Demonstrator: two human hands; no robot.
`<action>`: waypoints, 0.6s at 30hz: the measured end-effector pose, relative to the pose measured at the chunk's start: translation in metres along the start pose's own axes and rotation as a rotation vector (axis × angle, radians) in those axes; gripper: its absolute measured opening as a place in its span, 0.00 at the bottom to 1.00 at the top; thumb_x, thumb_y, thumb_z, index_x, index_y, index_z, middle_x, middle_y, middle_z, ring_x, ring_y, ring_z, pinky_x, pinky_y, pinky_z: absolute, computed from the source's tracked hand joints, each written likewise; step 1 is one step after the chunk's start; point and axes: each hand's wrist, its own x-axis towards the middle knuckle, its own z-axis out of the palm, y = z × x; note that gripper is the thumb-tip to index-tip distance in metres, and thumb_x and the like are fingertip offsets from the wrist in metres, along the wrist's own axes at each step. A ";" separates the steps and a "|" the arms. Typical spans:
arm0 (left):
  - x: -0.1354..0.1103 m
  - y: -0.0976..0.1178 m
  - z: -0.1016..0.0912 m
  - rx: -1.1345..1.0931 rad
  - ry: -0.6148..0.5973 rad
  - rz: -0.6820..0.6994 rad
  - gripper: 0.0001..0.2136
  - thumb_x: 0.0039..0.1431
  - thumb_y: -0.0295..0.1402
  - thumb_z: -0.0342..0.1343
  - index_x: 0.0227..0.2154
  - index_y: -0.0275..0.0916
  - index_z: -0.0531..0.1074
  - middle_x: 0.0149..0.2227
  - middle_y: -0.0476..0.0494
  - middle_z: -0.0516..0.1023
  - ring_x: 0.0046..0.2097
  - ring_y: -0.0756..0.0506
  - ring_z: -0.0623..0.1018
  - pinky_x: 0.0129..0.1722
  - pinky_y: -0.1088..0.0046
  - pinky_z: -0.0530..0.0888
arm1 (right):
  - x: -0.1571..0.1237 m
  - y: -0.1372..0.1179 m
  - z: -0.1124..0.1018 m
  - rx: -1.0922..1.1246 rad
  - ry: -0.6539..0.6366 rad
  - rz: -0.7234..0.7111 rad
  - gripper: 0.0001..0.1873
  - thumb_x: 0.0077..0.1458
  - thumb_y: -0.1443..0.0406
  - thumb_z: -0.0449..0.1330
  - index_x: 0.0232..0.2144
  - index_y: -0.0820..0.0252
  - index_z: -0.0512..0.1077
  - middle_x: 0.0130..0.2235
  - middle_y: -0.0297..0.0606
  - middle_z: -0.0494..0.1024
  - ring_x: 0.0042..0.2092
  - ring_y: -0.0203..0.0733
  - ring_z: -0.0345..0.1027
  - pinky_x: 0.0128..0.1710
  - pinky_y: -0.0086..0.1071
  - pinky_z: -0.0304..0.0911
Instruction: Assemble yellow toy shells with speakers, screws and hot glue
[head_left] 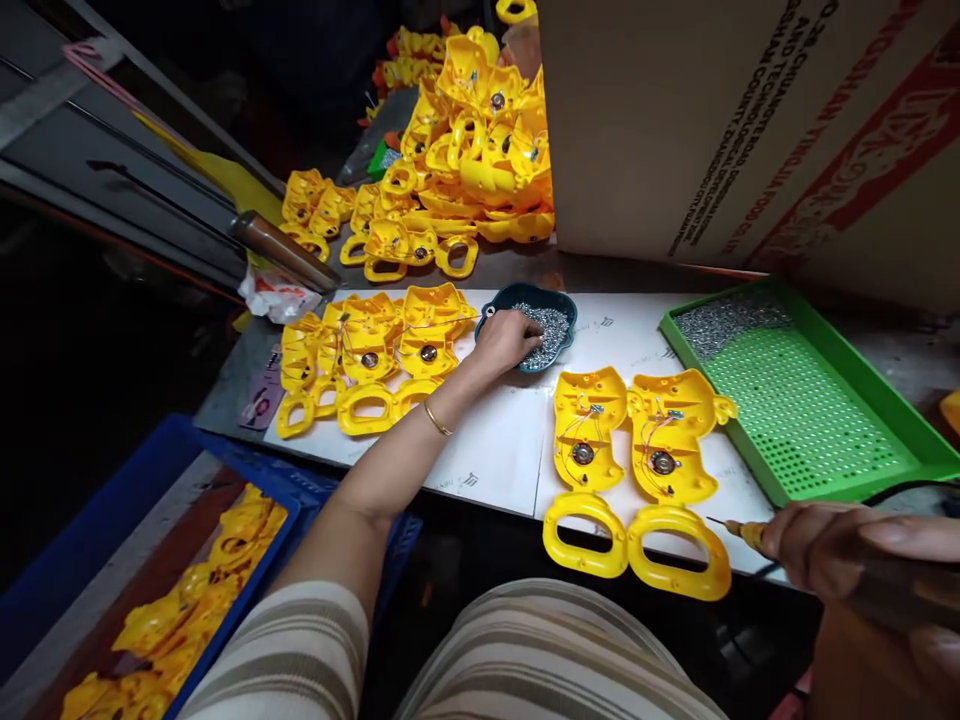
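My left hand [508, 338] reaches into a dark teal bowl [491, 345] of small silver screws [551, 330], its fingertips pinched together among them. In my right hand [832, 545], at the right edge, is a powered screwdriver [746, 532] with a thin bit pointing left. The bit's tip is close to a yellow ring-shaped handle [716, 560] at the front edge of the table. Two yellow plastic shell halves [590, 415] lie open side towards me between my hands, each with a round speaker, a small circuit board and wires inside. Each has a ring handle at its near end.
More yellow shells [439, 330] line the table's left, with a big heap [487, 180] behind. A green perforated tray [817, 430] with screws stands right, before a large cardboard box [735, 130]. A blue crate [289, 500] of yellow parts sits lower left. A dark cylinder [277, 245] juts over the back left.
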 end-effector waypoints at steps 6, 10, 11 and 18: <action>-0.002 -0.002 0.004 -0.049 0.122 0.016 0.09 0.59 0.37 0.60 0.36 0.40 0.82 0.34 0.42 0.82 0.35 0.44 0.77 0.35 0.70 0.68 | 0.011 -0.009 0.010 -0.024 -0.032 -0.148 0.22 0.46 0.43 0.59 0.37 0.47 0.76 0.16 0.36 0.63 0.15 0.44 0.56 0.11 0.44 0.55; 0.001 -0.005 0.003 -0.095 0.222 0.032 0.08 0.59 0.37 0.61 0.34 0.41 0.82 0.33 0.42 0.82 0.36 0.44 0.79 0.37 0.70 0.71 | 0.023 -0.009 0.003 0.010 -0.233 -0.263 0.24 0.48 0.45 0.60 0.40 0.51 0.78 0.14 0.37 0.65 0.13 0.44 0.59 0.08 0.41 0.57; 0.000 -0.005 0.002 -0.137 0.240 0.025 0.07 0.58 0.36 0.61 0.33 0.41 0.82 0.34 0.43 0.83 0.36 0.45 0.79 0.38 0.70 0.72 | 0.024 -0.009 0.002 0.020 -0.238 -0.273 0.23 0.49 0.45 0.59 0.41 0.51 0.78 0.13 0.37 0.65 0.13 0.44 0.59 0.08 0.40 0.57; -0.050 0.036 -0.002 -0.445 0.421 0.172 0.06 0.58 0.33 0.61 0.37 0.39 0.81 0.37 0.45 0.84 0.37 0.47 0.82 0.39 0.71 0.79 | 0.027 -0.009 0.010 0.062 -0.173 -0.292 0.15 0.49 0.61 0.61 0.40 0.56 0.78 0.15 0.36 0.67 0.14 0.42 0.63 0.10 0.37 0.59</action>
